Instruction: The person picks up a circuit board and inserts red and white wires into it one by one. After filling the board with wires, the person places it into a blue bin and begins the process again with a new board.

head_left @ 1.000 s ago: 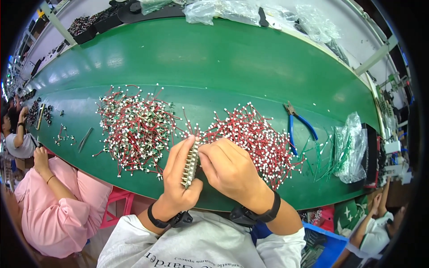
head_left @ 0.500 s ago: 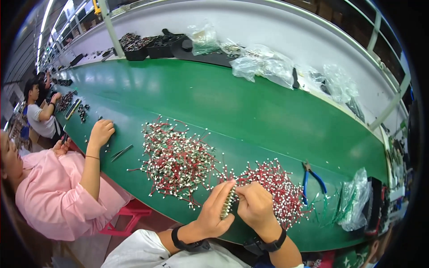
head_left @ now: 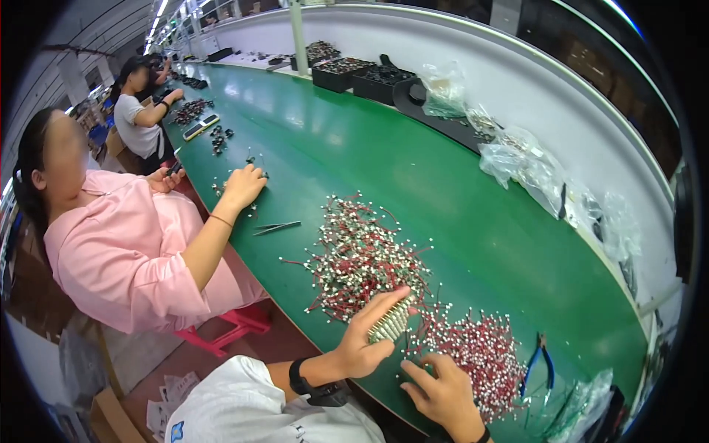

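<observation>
My left hand (head_left: 360,341) is closed around a small panel (head_left: 390,322) covered in rows of pale, brass-coloured parts, held by its edges with the rows facing up. To its lower right, my right hand (head_left: 445,390) is open over the green table, its fingers apart and nothing visible in them. It is beside a pile of short red wires with white ends (head_left: 487,358). Just beyond my left hand lies a larger heap of red wires with small whitish metallic parts (head_left: 362,255).
Blue-handled pliers (head_left: 543,362) and a plastic bag with green strands (head_left: 587,402) lie at right. Tweezers (head_left: 277,227) lie near a co-worker in a pink top (head_left: 129,255), whose hand is on the table (head_left: 480,229). Black bins (head_left: 343,74) and plastic bags (head_left: 521,159) line the far edge.
The view has swung left, so the scene sits further right. My right hand has come away from the panel and opened; my left still holds it, its rows now turned more into view.
</observation>
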Motion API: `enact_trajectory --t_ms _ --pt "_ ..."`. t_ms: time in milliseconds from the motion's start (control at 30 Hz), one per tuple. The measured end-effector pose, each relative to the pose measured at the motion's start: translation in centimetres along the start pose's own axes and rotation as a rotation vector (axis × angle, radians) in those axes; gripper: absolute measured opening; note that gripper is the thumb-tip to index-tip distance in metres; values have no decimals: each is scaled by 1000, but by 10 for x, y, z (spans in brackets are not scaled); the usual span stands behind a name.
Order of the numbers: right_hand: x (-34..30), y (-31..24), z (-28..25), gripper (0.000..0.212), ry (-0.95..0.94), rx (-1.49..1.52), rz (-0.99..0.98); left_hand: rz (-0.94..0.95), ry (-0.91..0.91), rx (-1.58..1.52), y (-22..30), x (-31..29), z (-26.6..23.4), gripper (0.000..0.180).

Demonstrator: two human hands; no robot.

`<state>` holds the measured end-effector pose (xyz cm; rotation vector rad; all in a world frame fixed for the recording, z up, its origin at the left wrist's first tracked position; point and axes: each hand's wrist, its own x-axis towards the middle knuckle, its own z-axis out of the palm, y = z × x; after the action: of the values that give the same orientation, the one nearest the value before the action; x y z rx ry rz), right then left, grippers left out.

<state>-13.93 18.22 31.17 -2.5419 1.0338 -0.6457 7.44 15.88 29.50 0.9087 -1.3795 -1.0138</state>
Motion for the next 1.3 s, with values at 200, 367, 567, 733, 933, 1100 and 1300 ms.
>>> enact_trajectory --t_ms 200,367,567,733,933,1100,1300 --pt "-16 18 25 23 5 24 72 15 -70 52 -8 -2 4 82" --pt "-19 25 31 27 39 -20 10 45 -93 73 -8 0 5 83" --pt "-26 32 29 18 113 -174 108 -176 -226 -255 -18 -7 -2 84" --pt "-24 31 28 15 71 -203 174 -454 -341 -739 -21 -13 -11 85" --pt "-9 30 17 9 237 -179 117 -430 -570 -675 -40 -17 -24 81" --pt "-18 43 21 8 333 -82 86 -413 -616 -678 -45 -17 -26 79" --pt "-30 41 20 7 363 -43 237 -418 -583 -757 -49 -22 -26 78"
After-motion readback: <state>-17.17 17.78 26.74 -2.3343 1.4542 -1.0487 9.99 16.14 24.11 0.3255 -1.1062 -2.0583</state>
